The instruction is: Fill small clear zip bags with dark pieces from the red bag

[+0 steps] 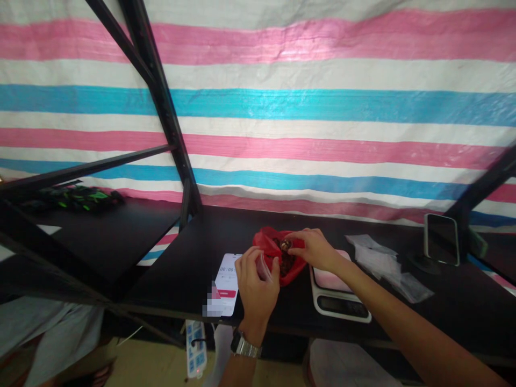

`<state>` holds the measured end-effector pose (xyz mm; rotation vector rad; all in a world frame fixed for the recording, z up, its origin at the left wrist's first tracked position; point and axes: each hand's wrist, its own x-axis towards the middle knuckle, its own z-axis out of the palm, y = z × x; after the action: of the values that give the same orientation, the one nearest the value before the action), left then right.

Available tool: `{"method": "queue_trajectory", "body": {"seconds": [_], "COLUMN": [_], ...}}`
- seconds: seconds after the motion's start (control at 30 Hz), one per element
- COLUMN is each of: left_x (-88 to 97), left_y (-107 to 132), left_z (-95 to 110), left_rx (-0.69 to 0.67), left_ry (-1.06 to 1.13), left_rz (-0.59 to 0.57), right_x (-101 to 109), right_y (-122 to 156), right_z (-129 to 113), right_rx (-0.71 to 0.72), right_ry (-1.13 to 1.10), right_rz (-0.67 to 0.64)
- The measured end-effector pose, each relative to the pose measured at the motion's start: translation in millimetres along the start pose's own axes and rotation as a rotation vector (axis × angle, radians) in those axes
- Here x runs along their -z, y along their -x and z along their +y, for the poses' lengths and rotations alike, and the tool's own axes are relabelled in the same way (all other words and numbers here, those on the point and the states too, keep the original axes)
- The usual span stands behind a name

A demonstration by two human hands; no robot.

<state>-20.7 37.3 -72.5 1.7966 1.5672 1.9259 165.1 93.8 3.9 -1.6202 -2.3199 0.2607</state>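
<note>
My left hand (pixel 256 285) is closed on a small clear plastic bag (pixel 264 267), held just in front of a red plastic bag (pixel 269 246) of dark brown pieces lying on the black table (pixel 193 258). Over the mouth of the red bag, my right hand (pixel 313 248) pinches a small dark brown piece (pixel 285 245) between its fingertips. A watch sits on my left wrist.
A white kitchen scale (pixel 341 301) stands under my right wrist. A phone showing a timer (pixel 228 282) lies left of my hand. Empty clear bags (pixel 387 266) lie at the right, near a phone on a stand (pixel 441 239). A black frame (pixel 161 102) rises at left.
</note>
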Motion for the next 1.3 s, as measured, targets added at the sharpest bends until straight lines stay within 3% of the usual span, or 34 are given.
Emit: {"method": "queue_trajectory", "body": {"seconds": [0.1, 0.3, 0.4, 0.53, 0.73, 0.87, 1.0, 1.07, 1.2, 1.3], "left_x": [6.5, 6.0, 5.3, 6.9, 7.5, 5.8, 5.7, 5.8, 4.7, 4.9], "left_y": [3, 24, 28, 25, 16, 15, 19, 21, 21, 15], "left_z": [7, 15, 14, 12, 12, 12, 13, 13, 13, 11], "left_rx": [-0.031, 0.063, 0.099, 0.15, 0.22, 0.269, 0.239, 0.217, 0.255, 0.278], "left_ry": [-0.006, 0.272, 0.308, 0.287, 0.283, 0.221, 0.295, 0.359, 0.409, 0.423], "left_rz": [0.009, -0.394, -0.47, -0.437, -0.354, -0.409, -0.509, -0.526, -0.452, -0.422], "right_x": [-3, -5, -3, -2, 3, 16, 23, 16, -9, -25], "right_y": [4, 18, 23, 29, 43, 57, 62, 58, 46, 43], "right_z": [2, -4, -8, -8, -7, -23, -33, -30, -16, -9], "right_rx": [-0.022, -0.079, -0.073, 0.014, 0.014, 0.038, 0.09, 0.071, -0.039, -0.067], "right_ry": [-0.056, -0.219, -0.333, -0.508, -0.651, -0.729, -0.83, -0.856, -0.841, -0.818], "right_rz": [0.019, 0.075, 0.14, 0.204, 0.299, 0.204, 0.1, 0.129, 0.229, 0.229]}}
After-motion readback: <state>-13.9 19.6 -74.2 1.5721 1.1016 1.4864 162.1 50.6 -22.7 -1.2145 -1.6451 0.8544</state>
